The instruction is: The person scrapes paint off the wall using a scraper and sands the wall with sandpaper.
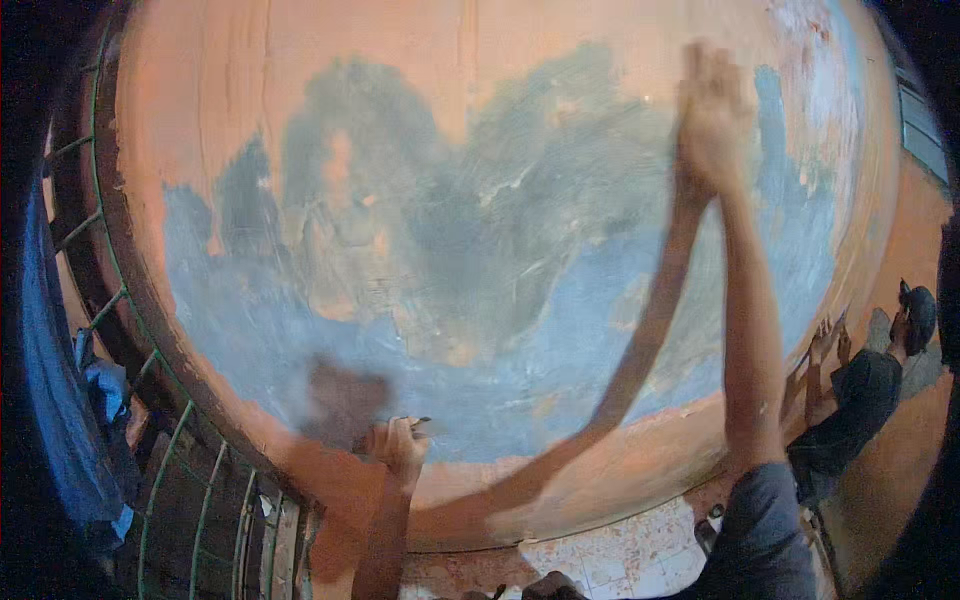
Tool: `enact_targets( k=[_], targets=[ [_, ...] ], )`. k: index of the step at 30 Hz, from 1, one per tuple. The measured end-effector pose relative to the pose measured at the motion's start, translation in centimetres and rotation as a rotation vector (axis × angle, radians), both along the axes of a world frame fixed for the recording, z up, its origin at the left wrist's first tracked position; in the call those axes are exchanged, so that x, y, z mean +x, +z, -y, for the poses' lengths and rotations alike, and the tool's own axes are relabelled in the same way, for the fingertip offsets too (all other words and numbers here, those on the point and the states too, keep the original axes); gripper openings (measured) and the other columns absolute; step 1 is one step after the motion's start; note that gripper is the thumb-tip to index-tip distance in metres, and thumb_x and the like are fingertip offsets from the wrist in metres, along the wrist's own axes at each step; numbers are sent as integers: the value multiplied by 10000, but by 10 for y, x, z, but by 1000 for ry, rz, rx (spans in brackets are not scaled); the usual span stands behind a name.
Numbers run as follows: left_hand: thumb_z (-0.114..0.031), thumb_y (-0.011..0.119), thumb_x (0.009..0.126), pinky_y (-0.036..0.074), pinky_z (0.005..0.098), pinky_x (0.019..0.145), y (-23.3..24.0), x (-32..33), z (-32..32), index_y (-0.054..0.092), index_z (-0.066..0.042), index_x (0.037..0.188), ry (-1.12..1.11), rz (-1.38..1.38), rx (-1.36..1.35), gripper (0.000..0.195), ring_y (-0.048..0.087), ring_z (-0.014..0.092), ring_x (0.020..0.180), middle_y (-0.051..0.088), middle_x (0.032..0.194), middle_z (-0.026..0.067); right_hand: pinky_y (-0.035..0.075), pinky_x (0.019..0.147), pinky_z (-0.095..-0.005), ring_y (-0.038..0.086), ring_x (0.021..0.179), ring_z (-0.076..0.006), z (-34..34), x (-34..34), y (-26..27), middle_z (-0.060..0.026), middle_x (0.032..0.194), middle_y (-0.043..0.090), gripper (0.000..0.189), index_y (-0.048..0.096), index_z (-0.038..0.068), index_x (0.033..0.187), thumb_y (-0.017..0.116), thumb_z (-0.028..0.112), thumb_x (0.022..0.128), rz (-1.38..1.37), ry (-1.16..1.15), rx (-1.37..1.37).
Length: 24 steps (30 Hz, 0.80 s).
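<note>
In front of me is a wall (525,420) with peach-orange paint and a broad patch of blue and grey-green smears. My right hand (709,127) is raised high against its right part. Motion blur hides whether anything is under the fingers. Lower and to the left, my left hand (401,444) is closed near the bottom of the blue patch. A small thin object (421,424) with a dark tip pokes out of its fingers; its kind is unclear. Shadows of my arms and hands fall on the paint.
At the right, another person (870,382) in dark clothing has both hands at the wall. Green metal grille bars (161,457) run down the left side, with a blue cloth (64,360) hanging beyond them. Stained pale floor tiles (615,559) show below.
</note>
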<state>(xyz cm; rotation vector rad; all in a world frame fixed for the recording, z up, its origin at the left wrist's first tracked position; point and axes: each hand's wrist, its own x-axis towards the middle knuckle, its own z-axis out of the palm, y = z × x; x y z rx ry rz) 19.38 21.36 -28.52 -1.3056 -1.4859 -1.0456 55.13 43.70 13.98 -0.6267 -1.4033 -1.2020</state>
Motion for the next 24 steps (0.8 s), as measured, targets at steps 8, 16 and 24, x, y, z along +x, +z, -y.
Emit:
enact_targets(
  k=[8,16,24],
  targets=[
    [-91,679,821,426,394,608,-17,-4,-13,476,-120,706,72,-43,-44,235,492,275,649,482,687,57,130,1171,-666,308,1468,-308,77,-208,-56,-83,1542,428,422,570,314,1386,495,352,972,326,416,141],
    [-103,635,893,411,392,619,0,-1,4,468,-118,714,-31,-11,-97,245,499,258,653,474,674,58,37,1179,-645,116,1527,-374,31,-53,10,-114,1634,258,516,389,249,1531,412,369,1029,-130,432,-9],
    [-55,688,804,401,416,605,-23,-20,3,549,-100,745,-107,38,11,157,492,274,654,495,680,70,92,1164,-672,168,1503,-424,48,-56,-35,-187,1628,226,524,347,243,1552,323,392,1050,113,57,-150]
  ],
)
